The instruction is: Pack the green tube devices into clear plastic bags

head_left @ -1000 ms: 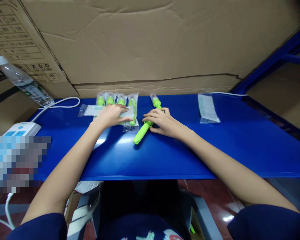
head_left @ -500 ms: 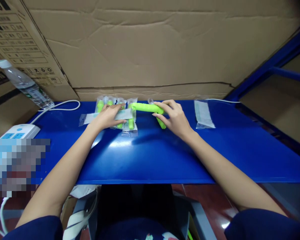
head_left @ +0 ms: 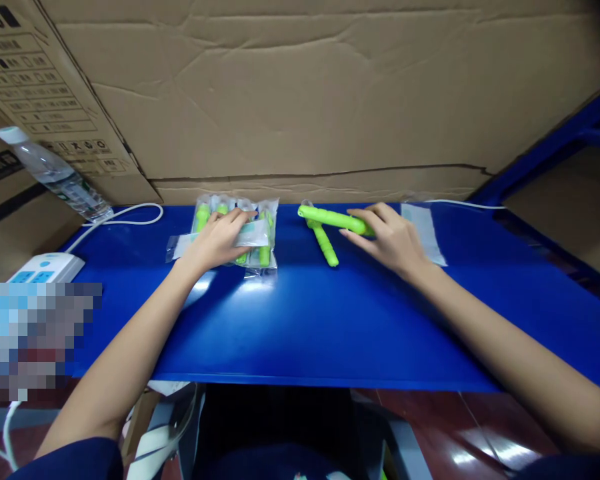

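Note:
On the blue table (head_left: 305, 320) my right hand (head_left: 390, 237) grips a bright green stick-shaped tool (head_left: 330, 218), holding it level just above the surface. A second green tool (head_left: 324, 243) lies loose below it. My left hand (head_left: 217, 239) lies flat on a clear empty bag (head_left: 253, 235), which sits on a row of several bagged green tools (head_left: 265, 227) near the back edge.
A stack of clear bags (head_left: 427, 230) lies right of my right hand. Cardboard boxes (head_left: 305, 93) wall off the back. A water bottle (head_left: 55, 177), a white cable (head_left: 125, 217) and a power strip (head_left: 45, 267) occupy the far left. A blue frame (head_left: 555, 147) rises at right.
My right hand lifted the green tool from the table, swung it level and carried it to the right. My left hand stayed on the bags.

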`<state>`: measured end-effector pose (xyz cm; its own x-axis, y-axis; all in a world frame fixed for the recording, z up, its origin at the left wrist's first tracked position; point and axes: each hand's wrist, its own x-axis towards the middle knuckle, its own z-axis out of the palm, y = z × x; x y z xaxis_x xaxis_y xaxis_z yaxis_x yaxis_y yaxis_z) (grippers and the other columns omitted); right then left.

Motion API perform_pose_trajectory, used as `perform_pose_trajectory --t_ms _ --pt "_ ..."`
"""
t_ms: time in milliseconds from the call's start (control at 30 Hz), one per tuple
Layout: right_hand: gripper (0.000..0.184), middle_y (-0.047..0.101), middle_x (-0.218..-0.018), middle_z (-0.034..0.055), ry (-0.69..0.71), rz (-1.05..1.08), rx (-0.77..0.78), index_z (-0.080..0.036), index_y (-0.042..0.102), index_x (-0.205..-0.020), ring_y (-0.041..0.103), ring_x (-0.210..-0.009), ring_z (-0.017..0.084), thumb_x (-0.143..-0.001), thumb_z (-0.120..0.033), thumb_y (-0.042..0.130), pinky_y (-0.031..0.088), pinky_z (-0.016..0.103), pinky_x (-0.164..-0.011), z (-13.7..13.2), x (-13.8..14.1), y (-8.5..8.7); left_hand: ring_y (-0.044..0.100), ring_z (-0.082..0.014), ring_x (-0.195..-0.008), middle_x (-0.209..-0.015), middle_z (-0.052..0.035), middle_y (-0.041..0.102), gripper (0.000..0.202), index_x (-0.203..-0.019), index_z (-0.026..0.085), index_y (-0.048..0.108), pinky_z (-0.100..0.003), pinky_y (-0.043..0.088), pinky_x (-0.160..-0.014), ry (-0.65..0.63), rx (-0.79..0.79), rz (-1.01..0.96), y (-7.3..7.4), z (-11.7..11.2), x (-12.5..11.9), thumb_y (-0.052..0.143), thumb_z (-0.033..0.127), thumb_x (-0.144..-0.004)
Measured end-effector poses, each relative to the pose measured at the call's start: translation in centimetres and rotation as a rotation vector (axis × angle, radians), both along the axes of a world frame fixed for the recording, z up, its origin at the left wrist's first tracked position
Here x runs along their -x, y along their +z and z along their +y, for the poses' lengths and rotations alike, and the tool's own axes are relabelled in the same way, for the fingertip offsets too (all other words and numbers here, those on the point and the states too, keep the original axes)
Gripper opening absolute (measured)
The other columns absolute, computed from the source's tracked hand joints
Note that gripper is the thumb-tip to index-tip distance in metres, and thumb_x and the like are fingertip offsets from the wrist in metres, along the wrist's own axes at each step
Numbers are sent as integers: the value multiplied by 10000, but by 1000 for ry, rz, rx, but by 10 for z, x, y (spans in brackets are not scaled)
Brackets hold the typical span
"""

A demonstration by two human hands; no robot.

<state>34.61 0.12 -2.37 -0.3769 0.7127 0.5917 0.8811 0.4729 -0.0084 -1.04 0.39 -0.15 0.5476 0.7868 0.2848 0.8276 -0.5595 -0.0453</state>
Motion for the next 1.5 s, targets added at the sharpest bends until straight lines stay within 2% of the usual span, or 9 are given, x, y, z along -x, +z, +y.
perform_pose_trajectory --t_ms 167,333,433,533,700,933,1067,1200,1500 --pt "397 647 -1019 133 -18 55 -82 -225 627 -1261 647 -886 269 -941 -454 577 531 393 -742 -18 -17 -23 560 -334 -1251 -1343 -172 589 557 -1370 163 456 -442 412 -980 12 -41 -44 2 -2 -2 592 267 -840" --pt "427 645 -987 114 -17 123 -87 -269 578 -1328 661 -836 265 -924 -396 625 544 387 -695 -31 -11 -28 596 -326 -1190 -1301 -148 633 626 -1389 201 439 -438 404 -936 9 -130 -78 -1 -2 3 592 241 -783" --pt "428 657 -1016 109 5 146 -38 -291 574 -1336 672 -847 264 -921 -375 635 555 393 -714 -32 -5 -31 620 -314 -1145 -1259 -134 662 615 -1371 216 453 -439 387 -921 4 -185 -98 -4 0 8 583 227 -770" --pt "418 674 -1058 111 49 161 -19 -266 581 -1323 677 -891 265 -917 -338 648 561 396 -755 -32 -2 -33 633 -309 -1120 -1239 -127 676 595 -1344 208 476 -435 378 -911 -9 -178 -114 -6 0 10 572 212 -757" --pt "398 694 -1046 115 118 153 -36 -181 589 -1270 671 -893 252 -899 -286 685 547 374 -768 -35 4 -31 641 -303 -1118 -1248 -121 676 576 -1328 198 479 -435 366 -918 -41 -153 -144 -8 1 14 552 199 -758" --pt "353 717 -1026 116 183 96 -48 -144 618 -1215 661 -868 239 -895 -275 687 534 360 -767 -36 6 -20 626 -313 -1144 -1265 -122 667 566 -1298 207 515 -453 373 -967 -29 -109 -187 -15 3 12 603 247 -740" --pt "331 725 -987 104 162 27 -59 -154 643 -1191 651 -831 238 -908 -325 665 520 349 -722 -32 5 -22 581 -319 -1216 -1345 -122 619 657 -1353 204 477 -457 351 -1028 -20 -30 -193 -15 0 5 642 240 -718" --pt "316 727 -932 104 187 -49 -81 -100 670 -1133 638 -790 225 -900 -314 675 507 323 -694 -29 8 -25 570 -312 -1226 -1346 -115 616 660 -1366 202 467 -452 345 -1037 -23 -12 -213 -15 -2 1 643 248 -731" --pt "361 730 -940 137 156 3 -157 -63 677 -1139 650 -779 241 -855 -281 724 516 338 -706 -28 3 -9 613 -308 -1161 -1259 -107 664 592 -1326 200 482 -470 368 -1002 -18 -125 -313 -24 3 17 621 358 -773"
